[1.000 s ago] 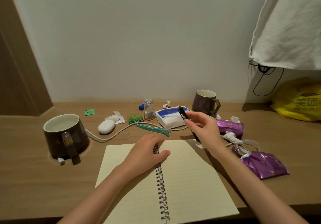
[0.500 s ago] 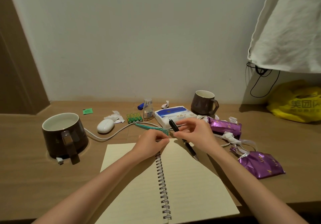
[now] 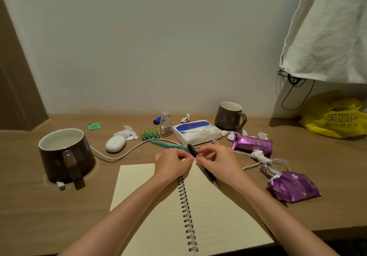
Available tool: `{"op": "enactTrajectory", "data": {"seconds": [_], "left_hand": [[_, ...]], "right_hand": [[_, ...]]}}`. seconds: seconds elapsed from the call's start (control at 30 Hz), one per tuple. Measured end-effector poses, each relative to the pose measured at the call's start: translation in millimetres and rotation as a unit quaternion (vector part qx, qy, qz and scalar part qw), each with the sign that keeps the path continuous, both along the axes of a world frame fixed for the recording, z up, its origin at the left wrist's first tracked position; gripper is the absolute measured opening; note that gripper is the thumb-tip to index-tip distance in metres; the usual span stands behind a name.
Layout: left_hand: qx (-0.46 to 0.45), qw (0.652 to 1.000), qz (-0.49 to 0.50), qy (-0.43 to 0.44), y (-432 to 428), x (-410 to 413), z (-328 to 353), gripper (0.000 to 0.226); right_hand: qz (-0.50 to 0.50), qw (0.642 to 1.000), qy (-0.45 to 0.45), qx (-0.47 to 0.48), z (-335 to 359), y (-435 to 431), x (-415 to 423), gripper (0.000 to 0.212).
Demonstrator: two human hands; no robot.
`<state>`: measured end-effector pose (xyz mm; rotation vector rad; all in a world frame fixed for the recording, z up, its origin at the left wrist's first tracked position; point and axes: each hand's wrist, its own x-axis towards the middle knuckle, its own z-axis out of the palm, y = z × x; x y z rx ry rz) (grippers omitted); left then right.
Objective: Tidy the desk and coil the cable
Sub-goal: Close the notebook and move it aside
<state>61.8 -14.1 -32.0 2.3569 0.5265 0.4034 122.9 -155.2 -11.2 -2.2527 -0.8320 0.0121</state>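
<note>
- Pen (image 3: 192,150): black, held clear of the bench (image 3: 39,216) over the far edge of the notebook (image 3: 218,216). Its long axis is diagonal, with the upper end toward the far left and the writing tip toward the near right, above the right page.
- Left hand (image 3: 172,164): the forearm enters from the near edge, knuckles up and fingers curled. The grip is narrow and pinches the pen just below its upper end.
- Right hand (image 3: 220,164): the forearm enters from the near right corner. The fingers curl over the barrel, and the grip, closed on the pen's middle, hides that part.
- Notebook: spiral-bound, open flat at the near edge, with the spiral running near to far.
- Cable (image 3: 119,158): white, loose and uncoiled. It trails from beside the large mug (image 3: 65,156) across mid-bench, passes behind the hands and runs toward the right side.
- Large mug: left side, handle facing the near edge. The interior is pale; its contents cannot be told.
- Small mug (image 3: 230,115): far edge, right of centre, handle to the right. Its inside is not visible.
- Bottle (image 3: 165,124): clear and upright near the far edge, holding small pale items.
</note>
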Motion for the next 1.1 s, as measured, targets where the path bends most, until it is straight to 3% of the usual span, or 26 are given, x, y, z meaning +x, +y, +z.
{"op": "enactTrajectory", "data": {"seconds": [0.23, 0.6, 0.8, 0.97, 1.1], "left_hand": [[-0.007, 1.000, 0.007, -0.007, -3.3, -1.5, -1.0, 0.021], [-0.013, 0.999, 0.035, 0.008, -8.6, 3.6, -2.1, 0.020], [0.012, 0.999, 0.028, 0.021, -11.4, 3.7, -0.5, 0.021], [0.024, 0.999, -0.003, -0.025, -8.4, -4.0, -2.2, 0.012], [-0.001, 0.998, -0.057, -0.033, 0.7, -22.2, 5.3, 0.027]], "right_hand": [[-0.032, 0.998, 0.029, -0.036, -0.8, -1.0, -8.5, 0.027], [-0.026, 0.995, 0.008, -0.097, 6.9, -16.1, -25.8, 0.020], [-0.023, 0.996, -0.038, -0.083, 0.1, -22.9, -34.7, 0.017], [-0.021, 0.995, -0.034, -0.086, -2.4, -23.2, -32.5, 0.018], [-0.011, 0.996, -0.009, -0.086, -2.5, -28.8, -31.6, 0.024]]}}
